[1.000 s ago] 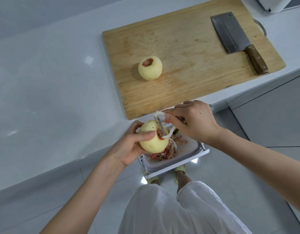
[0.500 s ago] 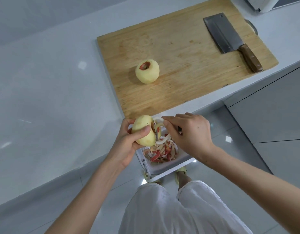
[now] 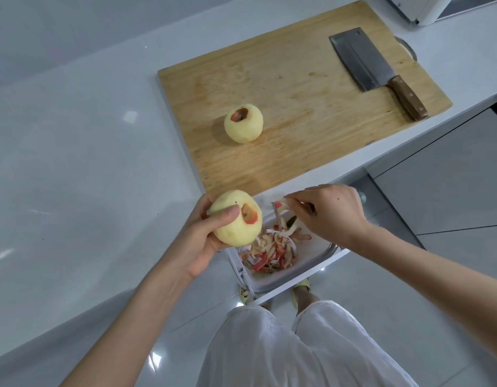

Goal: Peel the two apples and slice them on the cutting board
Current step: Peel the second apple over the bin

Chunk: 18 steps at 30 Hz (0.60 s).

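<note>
Fingers (image 3: 227, 214) of your left hand (image 3: 197, 241) curl round the peeled apple (image 3: 237, 227) at lower centre; your right hand (image 3: 332, 213) pinches the peeler (image 3: 278, 212). Bare flesh is likely wet and slippery, so grip its flanks firmly. The other apple (image 3: 243, 123) sits on the cutting board (image 3: 311, 113) above

Left hand (image 3: 202, 241) grips 1 peeled apple (image 3: 237, 217) over a peel-filled bin (image 3: 306, 263); right hand (image 3: 329, 213) pinches a peeler (image 3: 279, 212).

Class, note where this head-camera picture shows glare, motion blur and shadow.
Head view: glare patches on the white counter and glossy floor; the peeler in the right hand is blurred; the peeled apple on the cutting board throws a soft shadow.
</note>
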Available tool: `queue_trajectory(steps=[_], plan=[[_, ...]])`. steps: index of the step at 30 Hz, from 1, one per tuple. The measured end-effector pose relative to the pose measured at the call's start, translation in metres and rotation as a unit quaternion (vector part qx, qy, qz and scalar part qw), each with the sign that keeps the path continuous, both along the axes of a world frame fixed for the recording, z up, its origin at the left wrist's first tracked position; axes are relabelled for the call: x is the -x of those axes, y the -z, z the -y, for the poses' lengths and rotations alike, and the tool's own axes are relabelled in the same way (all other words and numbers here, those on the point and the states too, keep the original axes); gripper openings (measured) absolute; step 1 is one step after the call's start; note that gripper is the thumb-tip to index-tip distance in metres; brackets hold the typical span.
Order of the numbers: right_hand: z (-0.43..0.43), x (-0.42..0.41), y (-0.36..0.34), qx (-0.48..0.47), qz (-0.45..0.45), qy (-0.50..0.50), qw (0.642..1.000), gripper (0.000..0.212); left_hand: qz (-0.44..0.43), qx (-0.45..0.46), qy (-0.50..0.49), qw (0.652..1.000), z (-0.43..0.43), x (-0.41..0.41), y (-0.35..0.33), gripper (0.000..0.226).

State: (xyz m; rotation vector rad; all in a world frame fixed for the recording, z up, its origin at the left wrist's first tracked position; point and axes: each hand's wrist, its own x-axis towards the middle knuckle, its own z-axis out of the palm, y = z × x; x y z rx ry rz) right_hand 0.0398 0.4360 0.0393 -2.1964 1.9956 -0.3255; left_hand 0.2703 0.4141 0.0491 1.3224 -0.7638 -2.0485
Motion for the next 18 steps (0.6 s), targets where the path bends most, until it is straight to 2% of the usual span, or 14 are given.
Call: queue_trajectory(steps=[2, 3, 4, 5, 6, 7, 8, 9, 10, 12, 15, 18], plan=[[0.003, -0.002, -0.003, -0.141, 0.043, 0.028, 0.989, 0.049, 0.014, 0.0, -0.024, 1.0, 0.006, -0.002, 0.001, 0.028], [0.003, 0.002, 0.0, -0.241, 0.132, 0.053, 0.96, 0.048, 0.017, -0.005, -0.032, 0.999, 0.009, -0.002, 0.001, 0.03], [0.003, 0.004, 0.008, -0.33, 0.266, 0.097, 0.9, 0.046, 0.017, -0.012, -0.039, 0.999, 0.011, -0.002, 0.001, 0.034], [0.0, 0.001, 0.016, -0.398, 0.355, 0.124, 0.837, 0.041, 0.016, -0.019, -0.043, 0.999, 0.012, -0.002, 0.001, 0.037], [-0.005, -0.003, 0.03, -0.435, 0.371, 0.14, 0.808, 0.036, 0.016, -0.023, -0.042, 0.999, 0.014, -0.001, 0.001, 0.042], [-0.014, -0.007, 0.047, -0.443, 0.271, 0.13, 0.845, 0.033, 0.021, -0.027, -0.036, 0.999, 0.015, 0.0, 0.001, 0.047], [-0.023, -0.011, 0.066, -0.412, 0.118, 0.104, 0.898, 0.032, 0.03, -0.027, -0.028, 0.999, 0.016, 0.001, 0.001, 0.05], [-0.032, -0.014, 0.081, -0.344, -0.023, 0.077, 0.936, 0.032, 0.041, -0.025, -0.016, 0.999, 0.018, 0.003, 0.0, 0.051], [-0.039, -0.017, 0.085, -0.285, -0.089, 0.075, 0.951, 0.034, 0.051, -0.021, -0.008, 0.998, 0.019, 0.004, 0.001, 0.051], [-0.037, -0.014, 0.083, -0.217, -0.079, 0.098, 0.968, 0.034, 0.06, -0.022, -0.005, 0.998, 0.024, 0.006, 0.002, 0.055], [-0.027, -0.01, 0.07, -0.135, 0.009, 0.099, 0.986, 0.031, 0.062, -0.026, -0.013, 0.998, 0.028, 0.007, 0.002, 0.055], [-0.005, -0.012, 0.068, -0.211, 0.064, 0.073, 0.973, 0.055, 0.063, -0.041, -0.023, 0.997, 0.034, 0.01, 0.001, 0.06]])
